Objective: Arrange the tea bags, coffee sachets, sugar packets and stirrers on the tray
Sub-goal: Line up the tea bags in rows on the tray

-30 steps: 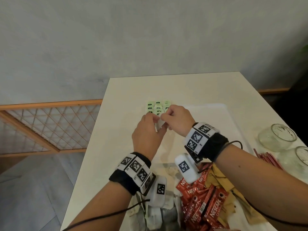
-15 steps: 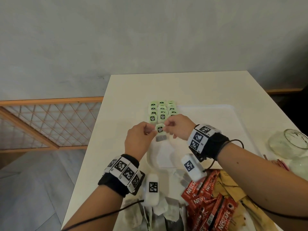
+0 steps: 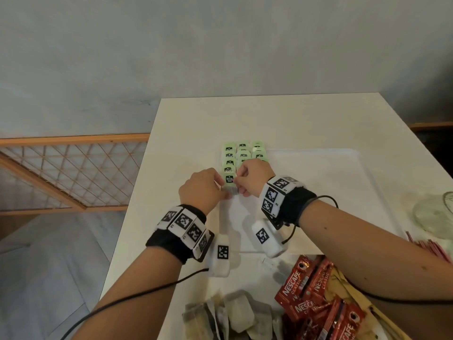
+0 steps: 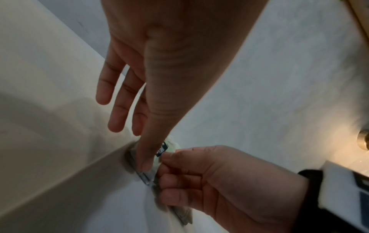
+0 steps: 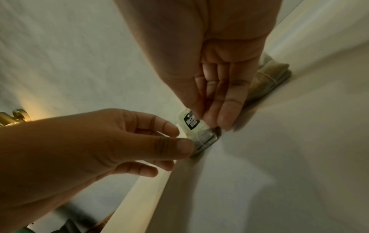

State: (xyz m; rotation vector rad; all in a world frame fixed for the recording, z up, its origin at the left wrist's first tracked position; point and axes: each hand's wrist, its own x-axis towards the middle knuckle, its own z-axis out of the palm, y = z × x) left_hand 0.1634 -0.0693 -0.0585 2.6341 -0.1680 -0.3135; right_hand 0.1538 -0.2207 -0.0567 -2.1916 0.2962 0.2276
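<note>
Both grips meet on one tea bag (image 3: 230, 184): the left hand (image 3: 201, 190) pinches its left edge, the right hand (image 3: 253, 176) pinches its right, fingers curled. The bag sits at the near end of the left column of tea bag rows (image 3: 242, 154), long axis pointing away, at the tray (image 3: 367, 182)'s left edge. Nearer on the table (image 3: 196, 119), loose tea bags (image 3: 235, 312) and coffee sachets (image 3: 316, 298) wait; nothing blocks the spot.

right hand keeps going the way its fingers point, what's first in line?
Likely the tea bag that the right hand already pinches with the left hand; past it, the rows of green-tagged bags on the tray. Depth is unclear.
</note>
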